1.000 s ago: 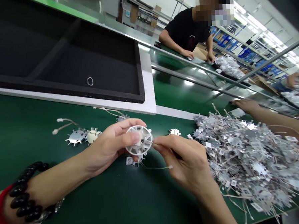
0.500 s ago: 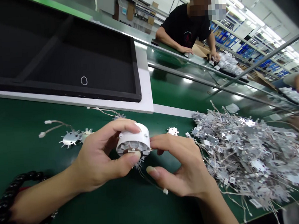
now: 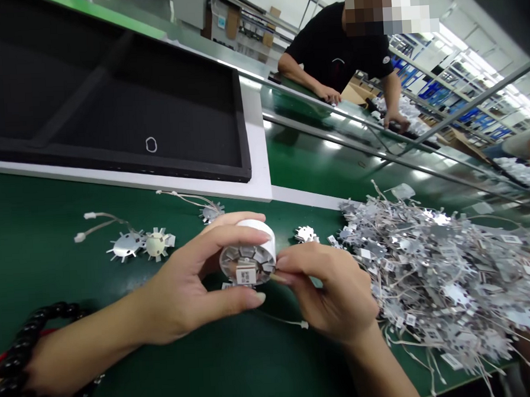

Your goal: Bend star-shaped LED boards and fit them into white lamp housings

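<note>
A white ring-shaped housing (image 3: pixel 264 256) and the two hands that grip it, above a green bench (image 3: pixel 203 379). The housing is raised off the bench top, left of the metal heap (image 3: pixel 442 278), tilted so that its spoked open face and a coded label (image 3: pixel 246 275) turn toward the person — presumably to keep the inside in sight while the other hand works at the side.

Left hand (image 3: pixel 191 276): opened about as wide as the housing; the fingers curve over the outer wall and the thumb lies below, a grasp that probably steadies the part. Right hand (image 3: pixel 334 289): thumb and forefinger almost together at the housing's right side, apparently pinching a thin pale strand (image 3: pixel 274 277); the exact contact is too small to tell. Below this hand extends a lead ending in a white plug (image 3: pixel 303 325).

The heap covers the bench's right end, reaching close to the near edge — likely within easy reach. Loose toothed discs (image 3: pixel 126 246) lie beyond the hands, toward the far edge; a black tray (image 3: pixel 154 109) on a white panel (image 3: pixel 258 133) occupies the far left corner.
</note>
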`<act>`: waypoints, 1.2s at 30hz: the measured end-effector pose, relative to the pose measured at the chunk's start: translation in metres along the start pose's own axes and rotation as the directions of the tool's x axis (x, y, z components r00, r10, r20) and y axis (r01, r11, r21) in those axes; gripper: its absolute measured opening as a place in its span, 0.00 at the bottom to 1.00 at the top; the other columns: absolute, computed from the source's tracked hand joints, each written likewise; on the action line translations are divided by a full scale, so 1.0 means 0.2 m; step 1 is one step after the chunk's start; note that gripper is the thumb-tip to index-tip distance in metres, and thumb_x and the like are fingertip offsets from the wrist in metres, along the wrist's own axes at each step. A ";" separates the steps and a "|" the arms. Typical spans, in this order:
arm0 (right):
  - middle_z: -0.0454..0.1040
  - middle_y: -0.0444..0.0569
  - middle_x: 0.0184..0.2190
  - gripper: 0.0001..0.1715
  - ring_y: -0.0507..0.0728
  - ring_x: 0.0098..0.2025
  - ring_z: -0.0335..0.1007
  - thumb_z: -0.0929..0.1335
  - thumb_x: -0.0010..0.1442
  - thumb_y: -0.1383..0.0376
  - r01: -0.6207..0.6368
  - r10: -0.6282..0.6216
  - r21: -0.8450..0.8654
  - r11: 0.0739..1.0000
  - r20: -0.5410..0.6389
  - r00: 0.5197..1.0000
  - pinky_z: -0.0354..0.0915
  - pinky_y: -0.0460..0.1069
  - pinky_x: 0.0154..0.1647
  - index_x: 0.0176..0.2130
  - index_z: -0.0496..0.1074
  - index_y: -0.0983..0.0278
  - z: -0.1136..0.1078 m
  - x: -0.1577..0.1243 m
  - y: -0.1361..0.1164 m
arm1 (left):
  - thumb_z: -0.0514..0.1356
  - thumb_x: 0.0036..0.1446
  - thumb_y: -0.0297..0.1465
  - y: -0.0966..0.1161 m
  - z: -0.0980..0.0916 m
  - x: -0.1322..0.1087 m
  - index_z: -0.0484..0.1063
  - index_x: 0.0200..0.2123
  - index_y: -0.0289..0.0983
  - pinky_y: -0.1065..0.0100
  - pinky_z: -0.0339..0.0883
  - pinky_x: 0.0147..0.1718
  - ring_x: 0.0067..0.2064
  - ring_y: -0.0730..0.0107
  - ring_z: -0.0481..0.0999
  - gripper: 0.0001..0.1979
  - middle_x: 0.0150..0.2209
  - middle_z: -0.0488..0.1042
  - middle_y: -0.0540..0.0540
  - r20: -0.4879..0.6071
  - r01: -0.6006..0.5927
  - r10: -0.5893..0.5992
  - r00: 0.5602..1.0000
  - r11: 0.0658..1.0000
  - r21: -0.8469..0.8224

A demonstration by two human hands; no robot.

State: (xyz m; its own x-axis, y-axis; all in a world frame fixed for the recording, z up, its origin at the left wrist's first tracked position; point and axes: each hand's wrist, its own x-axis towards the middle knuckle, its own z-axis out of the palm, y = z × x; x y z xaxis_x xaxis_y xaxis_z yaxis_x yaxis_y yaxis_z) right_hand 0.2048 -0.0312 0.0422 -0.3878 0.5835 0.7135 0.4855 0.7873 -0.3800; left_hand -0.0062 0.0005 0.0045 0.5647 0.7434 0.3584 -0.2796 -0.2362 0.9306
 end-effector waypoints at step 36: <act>0.67 0.42 0.27 0.09 0.49 0.27 0.61 0.63 0.68 0.68 -0.527 0.522 -0.021 0.850 0.171 0.835 0.56 0.46 0.27 0.33 0.65 0.63 -0.01 0.03 -0.06 | 0.70 0.59 0.26 -0.02 0.02 0.00 0.76 0.52 0.53 0.71 0.74 0.46 0.50 0.64 0.75 0.21 0.53 0.72 0.48 -0.127 -0.053 0.081 0.989 0.975 0.215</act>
State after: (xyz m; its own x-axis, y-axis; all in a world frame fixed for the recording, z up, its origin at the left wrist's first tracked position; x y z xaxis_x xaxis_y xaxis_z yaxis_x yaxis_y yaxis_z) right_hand 0.1976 -0.0381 0.0524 -0.2045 0.9328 0.2969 0.6333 0.3574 -0.6865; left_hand -0.0010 -0.0006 0.0007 0.4365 0.7954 0.4205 -0.1357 -0.4038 0.9047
